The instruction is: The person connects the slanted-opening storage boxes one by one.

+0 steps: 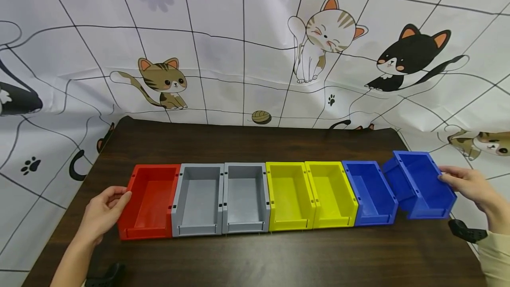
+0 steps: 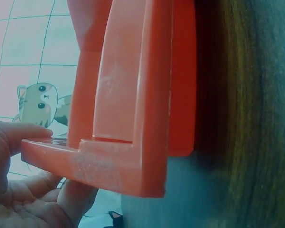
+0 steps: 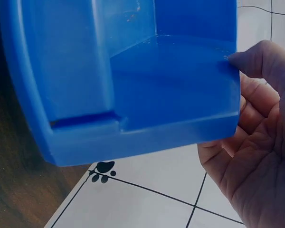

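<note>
A row of open plastic bins stretches across the table. My left hand (image 1: 102, 214) pinches the left wall of the red bin (image 1: 147, 203) at the row's left end; the left wrist view has its thumb and fingers on both sides of that wall. At the far right, my right hand (image 1: 474, 186) grips the right wall of a blue bin (image 1: 432, 189), thumb inside and fingers outside. This bin tilts and stands apart from the other blue bin (image 1: 372, 194) at its front, their back corners close together.
Between the ends stand two grey bins (image 1: 200, 231) and two yellow bins (image 1: 292, 225), side by side. Dark wood table (image 1: 259, 260) shows before and behind the row. A cat-patterned white cloth (image 1: 223, 65) hangs behind, and the table's right edge lies near the held blue bin.
</note>
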A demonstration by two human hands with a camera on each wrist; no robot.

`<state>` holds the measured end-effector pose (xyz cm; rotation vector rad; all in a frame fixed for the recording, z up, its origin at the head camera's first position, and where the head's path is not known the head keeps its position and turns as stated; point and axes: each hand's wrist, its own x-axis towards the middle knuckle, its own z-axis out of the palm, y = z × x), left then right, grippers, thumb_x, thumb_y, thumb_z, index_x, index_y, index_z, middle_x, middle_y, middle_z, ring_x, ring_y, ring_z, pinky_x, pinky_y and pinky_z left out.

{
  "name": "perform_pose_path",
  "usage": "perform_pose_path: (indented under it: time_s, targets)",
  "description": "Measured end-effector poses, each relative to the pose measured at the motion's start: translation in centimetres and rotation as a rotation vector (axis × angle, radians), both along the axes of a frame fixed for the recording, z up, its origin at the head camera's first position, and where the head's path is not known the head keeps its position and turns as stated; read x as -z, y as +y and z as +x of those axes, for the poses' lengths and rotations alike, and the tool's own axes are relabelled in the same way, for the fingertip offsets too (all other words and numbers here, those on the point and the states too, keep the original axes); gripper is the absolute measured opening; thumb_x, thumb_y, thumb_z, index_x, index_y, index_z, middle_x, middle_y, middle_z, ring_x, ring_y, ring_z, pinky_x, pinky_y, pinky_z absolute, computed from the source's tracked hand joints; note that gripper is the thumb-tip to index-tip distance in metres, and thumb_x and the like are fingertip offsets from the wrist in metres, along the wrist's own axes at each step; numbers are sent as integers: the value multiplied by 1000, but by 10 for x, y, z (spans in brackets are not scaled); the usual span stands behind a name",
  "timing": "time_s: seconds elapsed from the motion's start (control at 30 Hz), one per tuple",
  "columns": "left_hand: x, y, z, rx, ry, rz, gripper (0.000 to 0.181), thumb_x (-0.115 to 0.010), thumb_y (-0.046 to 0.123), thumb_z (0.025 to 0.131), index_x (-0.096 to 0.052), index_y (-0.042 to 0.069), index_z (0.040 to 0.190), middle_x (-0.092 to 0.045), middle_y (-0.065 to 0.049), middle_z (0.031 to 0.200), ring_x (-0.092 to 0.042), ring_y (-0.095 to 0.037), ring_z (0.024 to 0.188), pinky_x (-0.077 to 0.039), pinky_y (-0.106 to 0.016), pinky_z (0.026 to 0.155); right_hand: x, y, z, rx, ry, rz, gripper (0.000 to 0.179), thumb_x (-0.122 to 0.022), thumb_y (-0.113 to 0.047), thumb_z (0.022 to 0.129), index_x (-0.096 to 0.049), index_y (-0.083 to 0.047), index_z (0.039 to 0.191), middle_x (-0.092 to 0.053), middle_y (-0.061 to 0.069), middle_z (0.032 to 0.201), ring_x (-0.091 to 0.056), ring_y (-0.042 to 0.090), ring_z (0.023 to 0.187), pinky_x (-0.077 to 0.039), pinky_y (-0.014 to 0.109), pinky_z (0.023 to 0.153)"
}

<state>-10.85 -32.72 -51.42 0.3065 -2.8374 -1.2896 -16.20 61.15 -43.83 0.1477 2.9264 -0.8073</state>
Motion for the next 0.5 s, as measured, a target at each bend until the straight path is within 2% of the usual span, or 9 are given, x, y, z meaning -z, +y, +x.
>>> perform_pose_path:
  time_s: [0.07, 0.1, 0.2, 0.23, 0.3, 0.33, 0.47, 0.5]
  targets:
    - [1, -1, 0, 0, -1, 1, 62, -47, 54, 92, -50, 0, 122, -58, -24, 112, -62, -20, 86, -55, -32, 66, -2, -3, 0, 2, -4, 0, 50, -50, -38, 96, -48, 2, 127, -69, 13, 92, -62, 5, 73, -48, 24, 59]
    - [1, 0, 0, -4, 4, -12, 62, -46, 55, 91, -50, 2, 122, -58, -23, 112, -62, -20, 86, -55, -31, 65, -6, -8, 1, 5, -6, -1, 41, -50, -37, 96, -52, -8, 125, -69, 7, 90, -62, 4, 73, -49, 25, 58]
    - [1, 0, 0, -1, 8, -10, 62, -46, 55, 91, -50, 1, 122, -58, -23, 112, -62, -22, 87, -55, -32, 65, -26, -30, 5, -17, -32, -23, 44, -50, -32, 97, -50, -2, 130, -69, 14, 91, -62, 6, 73, -49, 28, 59]
    - [0, 0, 0, 2, 7, -12, 61, -46, 54, 92, -50, 1, 122, -58, -23, 112, -62, -21, 87, -55, -31, 65, -27, -29, 4, -25, -27, -36, 45, -50, -33, 97, -51, -2, 129, -69, 11, 90, -59, 0, 71, -47, 26, 57]
    - [-5, 2, 1, 8, 4, -22, 60, -46, 53, 92, -50, 1, 121, -58, -22, 111, -62, -17, 85, -55, -28, 65, -44, -51, 9, -9, -43, -62, 38, -51, -24, 97, -55, 1, 125, -69, 10, 85, -59, 1, 68, -46, 27, 57]
    - [-10, 4, 2, 13, -6, -10, 60, -47, 52, 92, -49, -1, 121, -58, -24, 111, -62, -18, 85, -55, -30, 66, -51, -59, 11, -20, -47, -66, 45, -50, -22, 97, -50, 14, 123, -68, 19, 87, -60, 6, 68, -48, 29, 58]
    - [-29, 12, 6, 13, -41, 6, 59, -49, 48, 93, -48, -4, 121, -57, -27, 111, -62, -17, 84, -54, -28, 63, -58, -72, 14, -20, -63, -56, 44, -48, -21, 98, -49, 16, 123, -66, 25, 91, -64, 18, 73, -50, 31, 60]
    - [-32, 14, 6, 15, -44, 11, 58, -49, 48, 93, -48, -4, 120, -57, -27, 111, -62, -17, 84, -54, -28, 62, -60, -76, 14, -35, -70, -44, 50, -47, -21, 98, -43, 21, 123, -63, 33, 96, -65, 24, 76, -51, 35, 62]
